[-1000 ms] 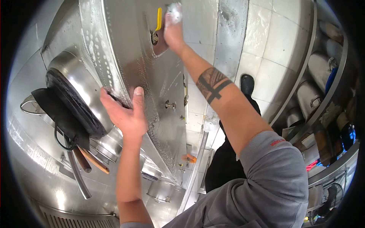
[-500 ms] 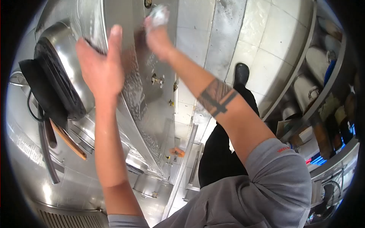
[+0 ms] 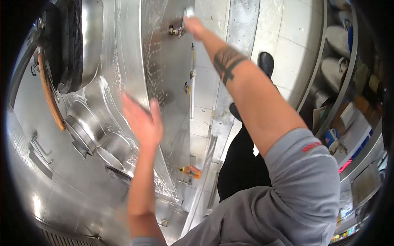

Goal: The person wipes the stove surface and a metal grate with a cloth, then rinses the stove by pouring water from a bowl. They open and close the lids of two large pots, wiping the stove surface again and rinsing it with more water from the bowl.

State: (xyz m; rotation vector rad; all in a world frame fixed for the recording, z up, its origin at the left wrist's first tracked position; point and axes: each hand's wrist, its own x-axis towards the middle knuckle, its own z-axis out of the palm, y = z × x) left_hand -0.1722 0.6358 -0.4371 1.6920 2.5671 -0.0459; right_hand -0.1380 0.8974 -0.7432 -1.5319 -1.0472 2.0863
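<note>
Whitish wad [image 3: 189, 11], beyond the left hand [image 3: 144, 125], is probably feeling light, soft, slippery, wanting a palm-wide hold; right hand [image 3: 194, 28] is meeting it, grip unclear; left is spreading beside the counter [image 3: 128, 45].

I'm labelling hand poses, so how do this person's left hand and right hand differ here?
The left hand is open and seems empty, its thumb apart from the fingers; the right hand holds something white, too blurred to name.
The left hand is over the front edge of the steel counter, while the right hand reaches farther out, beside a metal valve.
Both hands are bare and look blurred.
</note>
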